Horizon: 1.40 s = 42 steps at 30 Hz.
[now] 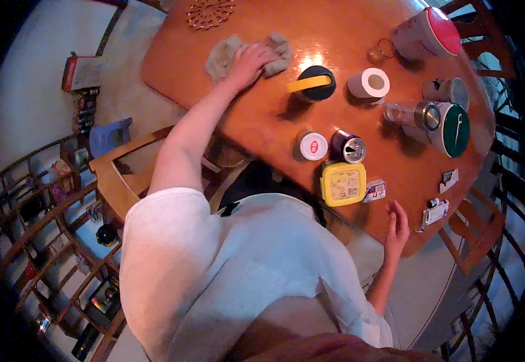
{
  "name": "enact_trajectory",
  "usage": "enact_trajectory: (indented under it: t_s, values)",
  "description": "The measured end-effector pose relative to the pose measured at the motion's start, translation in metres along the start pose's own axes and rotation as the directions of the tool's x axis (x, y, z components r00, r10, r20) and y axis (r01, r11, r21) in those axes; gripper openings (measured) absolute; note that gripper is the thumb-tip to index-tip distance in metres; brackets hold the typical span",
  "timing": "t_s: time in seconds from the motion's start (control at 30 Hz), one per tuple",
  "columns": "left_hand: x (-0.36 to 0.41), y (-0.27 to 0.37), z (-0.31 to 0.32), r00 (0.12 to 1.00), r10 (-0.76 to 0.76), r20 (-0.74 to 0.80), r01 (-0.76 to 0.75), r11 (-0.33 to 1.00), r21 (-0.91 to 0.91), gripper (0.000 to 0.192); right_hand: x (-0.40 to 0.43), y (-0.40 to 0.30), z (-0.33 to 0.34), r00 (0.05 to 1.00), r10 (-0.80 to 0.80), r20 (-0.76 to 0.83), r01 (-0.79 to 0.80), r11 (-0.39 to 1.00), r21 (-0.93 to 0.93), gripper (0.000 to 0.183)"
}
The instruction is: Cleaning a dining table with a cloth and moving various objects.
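Observation:
My left hand (250, 65) presses down on a crumpled greyish cloth (222, 56) on the wooden table (262, 108), its fingers over the bunched right part. Just right of it stands a dark-lidded bottle with a yellow handle (310, 84). My right hand (397, 226) hovers by the table's near edge, fingers loosely bent and holding nothing. Nearest to it is a small box with printing (374, 191), beside a yellow-lidded container (344, 184). Behind that container are an opened drink can (352, 148) and a jar with a white lid (313, 145).
A paper roll (369, 85), a clear bottle with a metal cap (427, 115), a green-lidded tub (456, 130) and a red-lidded tub (425, 35) stand rightward. A woven trivet (210, 12) lies at the far edge. A wooden chair (126, 167) is at left.

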State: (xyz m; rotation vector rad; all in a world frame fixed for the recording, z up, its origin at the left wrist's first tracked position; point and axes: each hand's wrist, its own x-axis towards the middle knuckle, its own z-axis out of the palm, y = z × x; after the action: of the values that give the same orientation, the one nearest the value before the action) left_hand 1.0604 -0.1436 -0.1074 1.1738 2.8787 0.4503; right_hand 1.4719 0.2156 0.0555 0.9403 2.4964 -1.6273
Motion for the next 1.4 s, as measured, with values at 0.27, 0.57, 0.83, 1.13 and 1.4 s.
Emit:
enact_trajectory:
  t_s: [0.27, 0.57, 0.83, 1.13, 1.4]
  values:
    - [-0.157, 0.071, -0.004, 0.96, -0.279, 0.038, 0.278, 0.96, 0.026, 0.045, -0.019, -0.036, 0.046, 0.996, -0.071, 0.051, 0.072, 0.997, -0.015, 0.027]
    - [-0.153, 0.086, 0.007, 0.996, -0.064, -0.058, 0.053, 0.984, -0.17, 0.022, -0.033, -0.098, 0.124, 0.952, -0.259, 0.163, 0.286, 0.942, -0.175, 0.032]
    - [-0.127, 0.112, 0.011, 0.949, -0.257, 0.183, 0.247, 0.966, 0.074, 0.033, 0.039, -0.133, 0.194, 0.798, -0.537, 0.273, 0.54, 0.437, -0.719, 0.072]
    - [-0.148, 0.108, -0.004, 0.995, -0.057, -0.078, 0.024, 0.928, -0.373, 0.052, 0.055, -0.122, 0.204, 0.808, -0.497, 0.316, 0.572, 0.533, -0.624, 0.065]
    - [-0.181, 0.099, -0.02, 0.998, 0.064, -0.026, -0.068, 0.97, -0.233, 0.071, 0.06, -0.212, 0.268, 0.567, -0.726, 0.39, 0.812, 0.415, -0.41, 0.066]
